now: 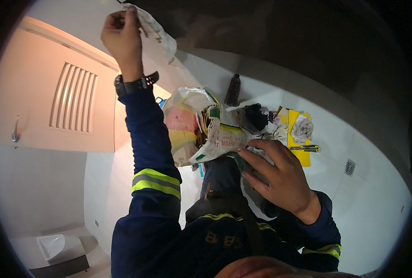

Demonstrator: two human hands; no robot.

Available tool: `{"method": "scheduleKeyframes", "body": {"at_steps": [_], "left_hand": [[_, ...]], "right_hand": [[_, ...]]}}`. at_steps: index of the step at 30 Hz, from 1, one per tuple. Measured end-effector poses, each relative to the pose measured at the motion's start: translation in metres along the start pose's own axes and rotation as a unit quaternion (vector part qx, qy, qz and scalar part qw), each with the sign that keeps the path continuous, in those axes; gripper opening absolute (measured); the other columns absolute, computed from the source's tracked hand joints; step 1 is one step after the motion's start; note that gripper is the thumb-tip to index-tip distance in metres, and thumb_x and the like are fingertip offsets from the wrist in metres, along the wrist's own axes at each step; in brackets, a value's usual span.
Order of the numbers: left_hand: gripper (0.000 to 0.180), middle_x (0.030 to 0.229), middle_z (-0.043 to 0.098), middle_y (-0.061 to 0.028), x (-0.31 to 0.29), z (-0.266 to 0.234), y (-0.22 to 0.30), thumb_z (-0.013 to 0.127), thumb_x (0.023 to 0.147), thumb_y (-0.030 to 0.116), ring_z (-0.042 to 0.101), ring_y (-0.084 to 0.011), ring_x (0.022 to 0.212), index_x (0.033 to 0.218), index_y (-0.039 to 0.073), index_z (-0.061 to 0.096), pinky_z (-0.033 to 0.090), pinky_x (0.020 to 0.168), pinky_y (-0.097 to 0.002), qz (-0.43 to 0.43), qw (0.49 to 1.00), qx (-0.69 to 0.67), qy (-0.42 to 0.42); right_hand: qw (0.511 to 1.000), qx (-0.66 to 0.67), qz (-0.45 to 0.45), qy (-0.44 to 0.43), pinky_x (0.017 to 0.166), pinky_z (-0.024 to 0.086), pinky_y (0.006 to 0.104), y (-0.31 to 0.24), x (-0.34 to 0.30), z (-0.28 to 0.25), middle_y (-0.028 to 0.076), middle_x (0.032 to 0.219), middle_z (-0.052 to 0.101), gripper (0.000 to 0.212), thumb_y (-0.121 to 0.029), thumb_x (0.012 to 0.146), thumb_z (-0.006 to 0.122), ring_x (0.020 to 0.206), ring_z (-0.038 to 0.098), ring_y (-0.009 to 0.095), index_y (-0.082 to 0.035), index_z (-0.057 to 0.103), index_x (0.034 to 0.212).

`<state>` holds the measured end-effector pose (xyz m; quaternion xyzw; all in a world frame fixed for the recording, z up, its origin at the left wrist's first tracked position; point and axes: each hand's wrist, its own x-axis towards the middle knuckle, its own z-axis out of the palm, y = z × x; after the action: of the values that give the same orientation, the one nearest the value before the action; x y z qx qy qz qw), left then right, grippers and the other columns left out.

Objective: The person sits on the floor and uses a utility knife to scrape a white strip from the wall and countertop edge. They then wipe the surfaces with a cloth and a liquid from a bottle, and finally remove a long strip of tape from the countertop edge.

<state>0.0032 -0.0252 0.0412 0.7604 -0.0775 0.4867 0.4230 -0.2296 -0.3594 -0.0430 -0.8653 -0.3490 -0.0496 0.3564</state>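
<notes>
My left hand (124,39) is raised at the upper left, its thumb and fingers pinched on a limp, stained off-white strip (159,34). Whether the strip is cloth or paper I cannot tell. In front of me, above my knee, an opened plastic sack (227,141) with coloured print gapes at its top, and crumpled scraps show inside it. My right hand (282,176) reaches over from the right with fingers stretched and apart. Its fingertips lie at the sack's right edge; whether they press on it is unclear. A dark watch (136,84) sits on my left wrist.
On the tiled floor stand a dark bottle (234,90) and a black bundle (256,116). A utility knife (305,148) and a crumpled white cloth (302,129) lie on a yellow sheet (303,158). A floor drain (350,167) is at right, a louvred door (34,92) at left.
</notes>
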Motion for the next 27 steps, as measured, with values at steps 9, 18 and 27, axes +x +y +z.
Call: {"method": "scheduleKeyframes", "body": {"at_steps": [9,18,27], "left_hand": [[0.024,0.070,0.060,-0.0019,-0.093,0.018,-0.054,0.071,0.098,0.017,0.052,-0.0082,0.064,0.085,-0.001,0.063,0.042,0.058,-0.0241,-0.048,0.999,-0.018,0.018],[0.033,0.073,0.068,-0.0176,-0.019,-0.002,-0.022,0.070,0.096,0.028,0.064,-0.0272,0.064,0.085,-0.003,0.066,0.050,0.063,-0.0379,0.082,0.987,0.135,-0.009],[0.023,0.072,0.064,-0.0162,-0.131,0.024,-0.058,0.066,0.098,0.017,0.061,-0.0240,0.062,0.088,-0.002,0.057,0.049,0.062,-0.0351,-0.056,0.992,0.110,-0.019]], "right_hand": [[1.000,0.016,-0.008,0.014,0.094,0.054,0.0418,-0.009,0.004,-0.007,0.010,0.126,0.057,0.046,-0.018,0.082,0.078,0.112,0.061,0.029,-0.011,0.066,0.127],[1.000,0.011,-0.013,0.009,0.094,0.053,0.0420,-0.011,0.000,-0.007,0.011,0.127,0.057,0.047,-0.016,0.081,0.079,0.111,0.061,0.030,-0.011,0.066,0.126],[0.999,0.023,-0.034,0.013,0.097,0.052,0.0433,-0.017,-0.003,-0.010,0.011,0.129,0.054,0.047,-0.015,0.083,0.078,0.115,0.060,0.031,-0.011,0.065,0.128]]}}
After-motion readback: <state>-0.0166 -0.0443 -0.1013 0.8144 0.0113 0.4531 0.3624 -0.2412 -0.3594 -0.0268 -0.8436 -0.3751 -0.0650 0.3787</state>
